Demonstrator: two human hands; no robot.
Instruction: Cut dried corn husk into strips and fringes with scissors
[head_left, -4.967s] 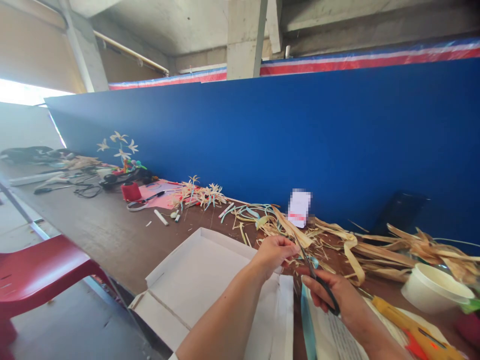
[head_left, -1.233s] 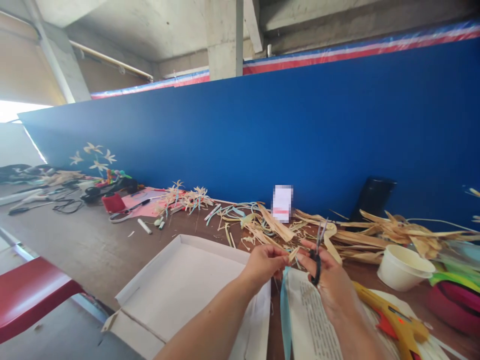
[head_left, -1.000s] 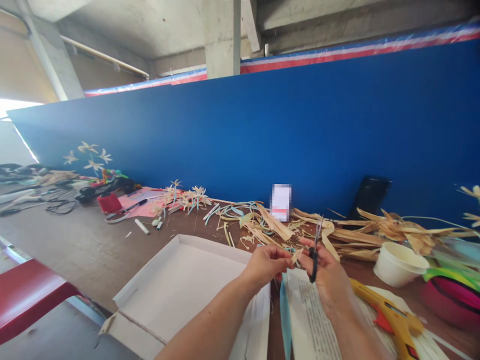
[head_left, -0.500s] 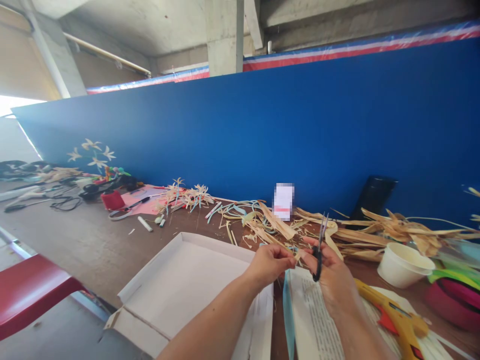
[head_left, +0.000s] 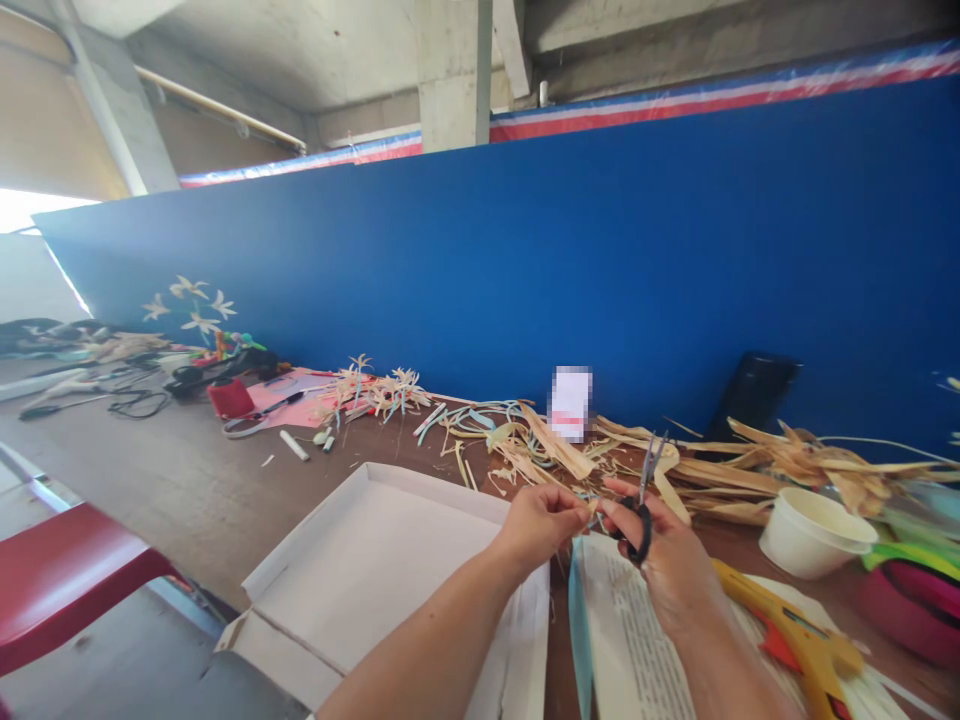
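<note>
My left hand (head_left: 534,528) is closed in a pinch on a small pale yellowish strip (head_left: 592,507), possibly dried husk; its exact shape is too small to make out. Close beside it, my right hand (head_left: 670,548) holds black-handled scissors (head_left: 639,535), their blades pointing up and slightly parted. The right fingertips reach to the strip as well. Below the hands lie a printed sheet (head_left: 626,620) with a light blue edge and an open white box lid (head_left: 390,560). Behind them are scattered dried husk strips (head_left: 559,445).
At right stand a white cup (head_left: 814,530), a yellow glue gun (head_left: 799,625) and a pink round object (head_left: 911,605). A black phone-like slab (head_left: 757,395) leans on the blue partition (head_left: 450,280). Small husk flowers (head_left: 390,385) lie further left. A red chair (head_left: 75,570) is at lower left.
The scissors have tilted slightly to the right in my right hand. Both hands stay close together at the same strip. The whole view has shifted a little.
</note>
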